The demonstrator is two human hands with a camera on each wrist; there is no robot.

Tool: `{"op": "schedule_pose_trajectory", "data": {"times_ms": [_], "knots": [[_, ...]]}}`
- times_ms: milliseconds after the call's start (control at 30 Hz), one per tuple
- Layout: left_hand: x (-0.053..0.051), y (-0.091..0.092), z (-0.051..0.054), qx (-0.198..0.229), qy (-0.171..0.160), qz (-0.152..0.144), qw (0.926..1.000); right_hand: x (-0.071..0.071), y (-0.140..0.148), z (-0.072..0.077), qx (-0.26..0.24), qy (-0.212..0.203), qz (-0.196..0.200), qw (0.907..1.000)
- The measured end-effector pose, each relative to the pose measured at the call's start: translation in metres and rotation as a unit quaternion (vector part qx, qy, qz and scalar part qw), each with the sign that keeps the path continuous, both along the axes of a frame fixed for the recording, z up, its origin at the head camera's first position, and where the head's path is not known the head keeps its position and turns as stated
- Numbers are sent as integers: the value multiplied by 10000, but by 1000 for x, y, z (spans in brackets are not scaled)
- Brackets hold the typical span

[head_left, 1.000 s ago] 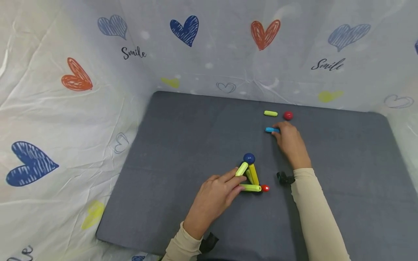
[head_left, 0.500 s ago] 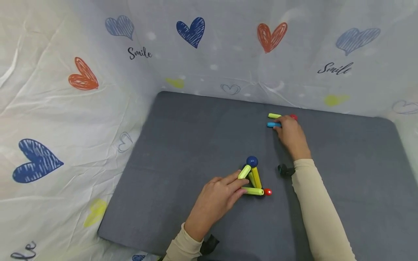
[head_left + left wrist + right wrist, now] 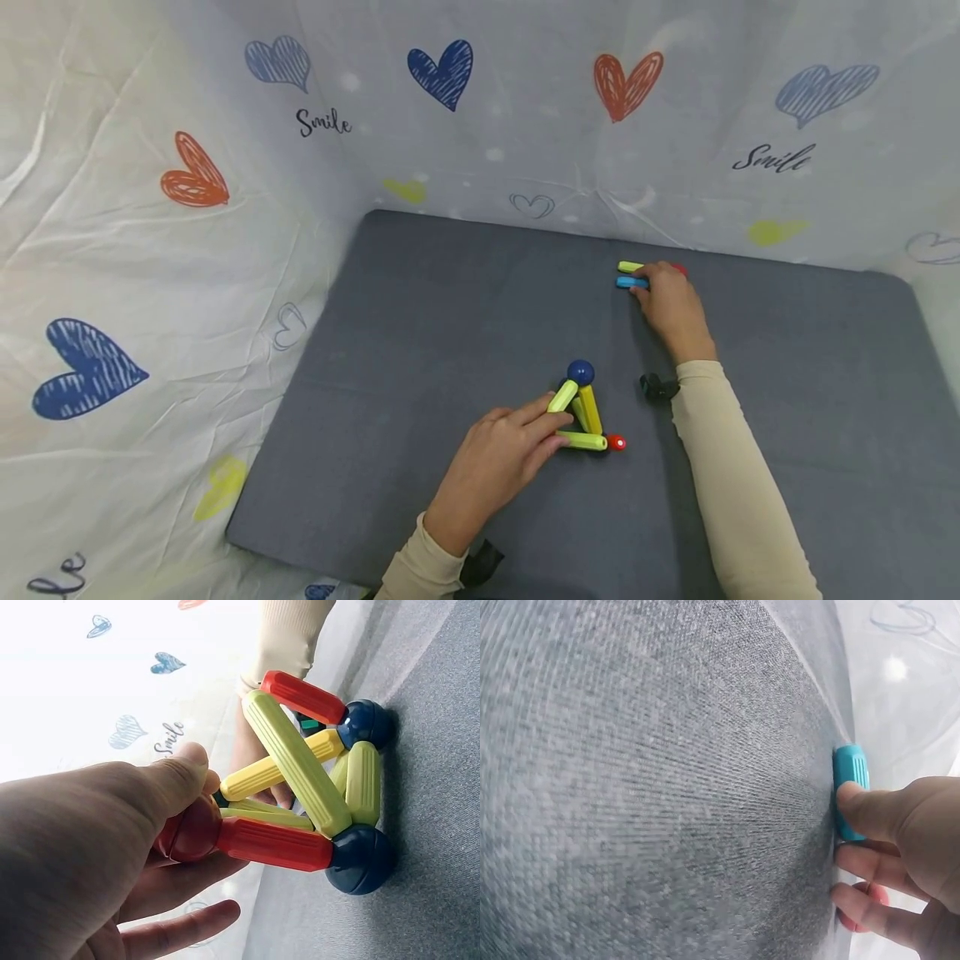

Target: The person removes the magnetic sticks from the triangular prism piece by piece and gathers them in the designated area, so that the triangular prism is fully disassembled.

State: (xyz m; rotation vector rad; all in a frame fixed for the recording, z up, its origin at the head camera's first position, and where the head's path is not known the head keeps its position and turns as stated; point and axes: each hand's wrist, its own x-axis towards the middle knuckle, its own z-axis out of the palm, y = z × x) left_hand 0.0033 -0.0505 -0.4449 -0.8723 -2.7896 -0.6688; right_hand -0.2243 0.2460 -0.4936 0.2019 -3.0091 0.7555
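Far, right hand (image 3: 675,310) pinches blue rod (image 3: 851,763); near, left hand (image 3: 495,458) grips red ball (image 3: 193,831). Apparently rod-handling — next needs steady bracing.

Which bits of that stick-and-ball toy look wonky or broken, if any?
Nothing looks broken. But to the right of the left hand, a red stick that sits on a dark blue ball and the lime-green stick beside it each have a bare end with no ball, which looks unfinished.
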Motion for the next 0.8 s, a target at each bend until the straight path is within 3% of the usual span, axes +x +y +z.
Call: {"op": "schedule_pose_trajectory", "data": {"times_ms": [800], "knots": [[1, -1, 2, 48, -127, -12, 9999, 6, -2, -1, 55, -11, -77, 10000]]}}
